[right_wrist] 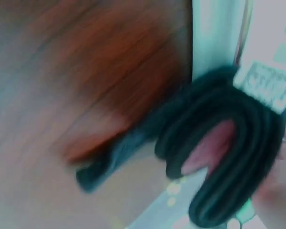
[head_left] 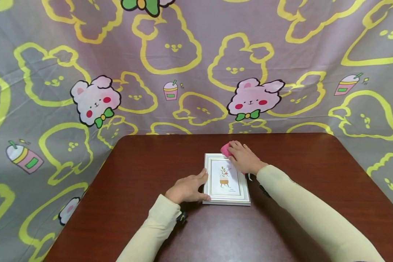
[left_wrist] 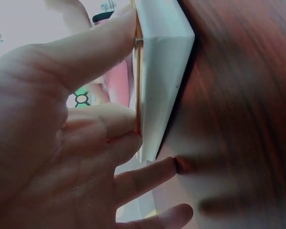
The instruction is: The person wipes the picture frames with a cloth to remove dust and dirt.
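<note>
A white picture frame point(head_left: 227, 198) lies flat on the brown table, holding a print of a plant in an orange pot. My left hand point(head_left: 189, 187) rests along its left side, thumb near the lower corner. In the left wrist view, the thumb and two fingers touch the frame's edge point(left_wrist: 164, 67), while the other two fingers reach down beside it. My right hand point(head_left: 243, 158) holds a folded pink cloth point(head_left: 226, 150) over the frame's upper right part. The right wrist view shows the cloth's dark edging point(right_wrist: 238, 152) in folds, plus a white label point(right_wrist: 264, 86).
The brown wooden table point(head_left: 144, 163) has rounded far corners. Behind and beside it hangs a curtain point(head_left: 196, 58) printed with yellow outlined animals, bunnies and drink cups. Dark straps sit at both wrists.
</note>
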Tool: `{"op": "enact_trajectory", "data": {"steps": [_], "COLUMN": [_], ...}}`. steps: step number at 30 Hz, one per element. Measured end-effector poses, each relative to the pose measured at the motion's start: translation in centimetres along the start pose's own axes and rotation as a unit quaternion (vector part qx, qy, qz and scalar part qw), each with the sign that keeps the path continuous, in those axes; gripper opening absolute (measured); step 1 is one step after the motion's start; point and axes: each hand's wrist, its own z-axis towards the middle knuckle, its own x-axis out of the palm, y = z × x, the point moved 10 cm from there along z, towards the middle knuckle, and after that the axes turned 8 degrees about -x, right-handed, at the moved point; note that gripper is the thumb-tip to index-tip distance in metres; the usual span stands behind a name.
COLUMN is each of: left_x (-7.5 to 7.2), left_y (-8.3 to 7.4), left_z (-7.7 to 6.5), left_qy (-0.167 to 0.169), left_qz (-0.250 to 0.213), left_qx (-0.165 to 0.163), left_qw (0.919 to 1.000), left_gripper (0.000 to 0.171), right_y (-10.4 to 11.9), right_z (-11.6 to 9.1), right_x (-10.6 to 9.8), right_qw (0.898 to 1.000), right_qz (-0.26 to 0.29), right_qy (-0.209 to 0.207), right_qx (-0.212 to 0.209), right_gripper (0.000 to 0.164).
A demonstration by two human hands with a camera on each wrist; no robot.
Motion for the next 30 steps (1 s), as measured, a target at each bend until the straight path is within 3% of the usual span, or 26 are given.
{"op": "enact_trajectory", "data": {"steps": [3, 5, 10, 15, 18, 30], "left_x": [0.0, 0.0, 0.2, 0.2, 0.1, 0.1], "left_y": [0.0, 0.0, 0.1, 0.1, 0.1, 0.2], "left_z": [0.0, 0.1, 0.2, 0.1, 0.1, 0.1], "left_qy": [0.001, 0.002, 0.002, 0.003, 0.001, 0.003], "left_qz": [-0.002, -0.003, 0.0, -0.006, -0.009, -0.01], "left_qx": [-0.001, -0.001, 0.0, -0.002, -0.002, -0.005], "left_qw": [1.0, 1.0, 1.0, 1.0, 1.0, 0.9999], "left_gripper": [0.088, 0.088, 0.088, 0.088, 0.089, 0.088], "right_y": [0.2, 0.2, -0.9, -1.7, -1.5, -0.8], "right_z": [-0.3, -0.5, -0.7, -1.3, -1.5, -1.4], "right_x": [-2.0, -2.6, -0.8, 1.3, 2.0, 2.6], "right_qw": [0.996, 0.995, 0.997, 0.99, 0.987, 0.987], "right_qz": [0.027, 0.015, -0.013, 0.007, 0.009, 0.017], "right_qy": [-0.066, -0.067, 0.048, 0.136, 0.154, 0.15], "right_qx": [-0.049, -0.072, -0.061, -0.034, -0.039, -0.057], "right_gripper": [0.036, 0.033, 0.046, 0.056, 0.06, 0.058]}}
